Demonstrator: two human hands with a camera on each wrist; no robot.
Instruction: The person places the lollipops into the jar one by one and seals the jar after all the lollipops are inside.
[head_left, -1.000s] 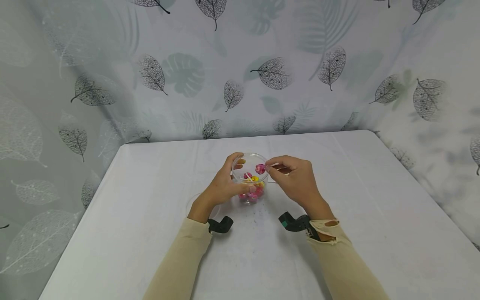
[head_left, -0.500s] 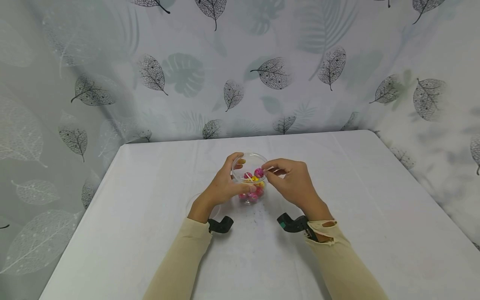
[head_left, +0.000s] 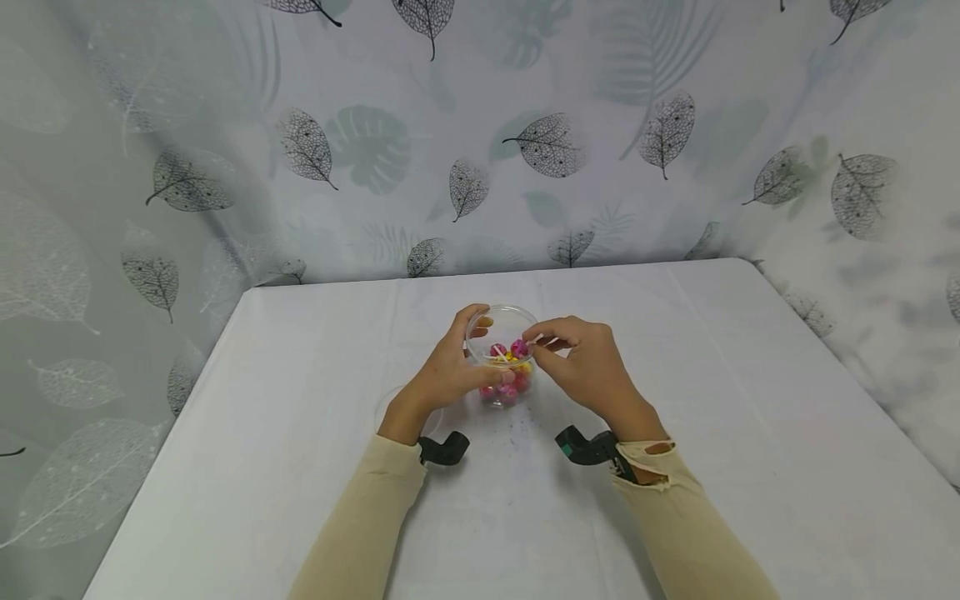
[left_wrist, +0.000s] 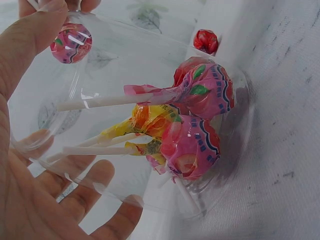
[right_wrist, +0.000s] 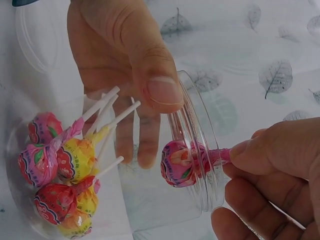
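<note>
My left hand [head_left: 442, 371] grips a clear plastic jar [head_left: 501, 307] round its side, thumb at the front and fingers spread behind. Several lollipops [left_wrist: 202, 147] in pink, red and yellow wrappers lie in the bottom, white sticks pointing toward the mouth. My right hand [head_left: 588, 358] is at the jar's right rim, pinching a pink lollipop [right_wrist: 177, 164] by its stick end between thumb and fingertips. The candy head is inside the mouth, above the other lollipops, while the fingers stay just outside the rim.
A clear round lid [head_left: 384, 407] lies on the white table [head_left: 300, 467], partly hidden under the left forearm. Beyond the jar, a red-wrapped candy [left_wrist: 206, 41] shows on the table in the left wrist view. A leaf-patterned curtain [head_left: 465, 125] surrounds the table's back and sides.
My right hand has moved slightly left and down, bringing the pink lollipop's head lower into the jar mouth. The left hand and jar have stayed in place.
</note>
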